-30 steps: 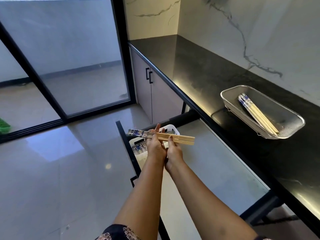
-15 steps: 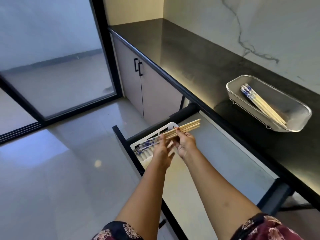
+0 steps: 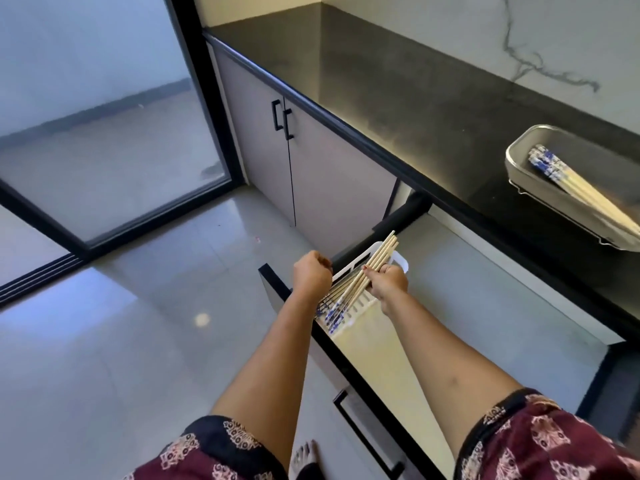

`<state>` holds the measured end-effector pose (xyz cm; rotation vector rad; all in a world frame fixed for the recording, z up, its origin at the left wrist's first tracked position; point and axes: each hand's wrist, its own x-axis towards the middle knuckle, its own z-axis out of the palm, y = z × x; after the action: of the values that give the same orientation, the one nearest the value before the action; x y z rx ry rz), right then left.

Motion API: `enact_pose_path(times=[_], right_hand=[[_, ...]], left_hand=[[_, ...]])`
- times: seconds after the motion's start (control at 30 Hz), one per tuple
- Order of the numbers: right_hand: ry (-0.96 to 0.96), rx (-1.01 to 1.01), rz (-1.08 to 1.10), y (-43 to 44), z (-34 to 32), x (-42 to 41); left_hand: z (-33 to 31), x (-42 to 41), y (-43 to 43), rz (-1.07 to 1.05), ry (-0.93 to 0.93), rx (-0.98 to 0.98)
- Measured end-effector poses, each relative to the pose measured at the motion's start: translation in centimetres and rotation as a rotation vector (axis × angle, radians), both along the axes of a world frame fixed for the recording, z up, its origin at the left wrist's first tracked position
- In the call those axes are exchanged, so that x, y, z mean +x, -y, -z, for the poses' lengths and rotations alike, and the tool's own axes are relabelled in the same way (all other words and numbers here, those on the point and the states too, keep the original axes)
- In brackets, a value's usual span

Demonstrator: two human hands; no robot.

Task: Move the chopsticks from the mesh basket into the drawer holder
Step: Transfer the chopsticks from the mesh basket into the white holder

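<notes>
Two hands are showing, left hand [image 3: 311,276] and right hand [image 3: 389,283]. Two chopstick bundles are showing, held bundle [image 3: 378,257] and basket bundle [image 3: 568,181], sticks uncountable. One mesh basket [image 3: 540,192] is sitting on the counter [image 3: 415,98]; one white holder [image 3: 399,261]; one open drawer [image 3: 485,306].

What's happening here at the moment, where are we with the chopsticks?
A person stands at the open drawer. The right hand grips a bundle of chopsticks, angled over the white holder in the drawer's corner. The left hand is curled beside the holder; whether it holds anything is unclear. More chopsticks lie in the mesh basket on the counter.
</notes>
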<state>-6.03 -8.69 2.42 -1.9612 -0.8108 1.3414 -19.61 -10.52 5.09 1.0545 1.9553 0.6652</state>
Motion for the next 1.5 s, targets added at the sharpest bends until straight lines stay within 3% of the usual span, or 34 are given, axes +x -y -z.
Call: enact_pose_path(times=[0.3, 0.73, 1.07, 1.33, 1.5], right_hand=[[-0.006, -0.101, -0.104, -0.1, 1.7, -1.3], [-0.164, -0.318, 0.021, -2.4, 3.4, -1.2], [-0.155, -0.488, -0.100, -3.8, 2.2, -1.1], [-0.086, -0.621, -0.047, -4.4, 2.0, -2.4], [-0.121, -0.595, 0.029, -4.4, 2.7, -2.9]], left_hand=[[0.9, -0.2, -0.7, 0.085, -0.028, -0.060], [3.3, 1.7, -1.4, 0.571, -0.295, -0.186], [3.9, 4.4, -1.9, 0.651, -0.445, -0.159], [5.1, 5.4, -1.1, 0.690, -0.459, -0.151], [5.7, 5.2, -0.6, 0.668, -0.461, -0.159]])
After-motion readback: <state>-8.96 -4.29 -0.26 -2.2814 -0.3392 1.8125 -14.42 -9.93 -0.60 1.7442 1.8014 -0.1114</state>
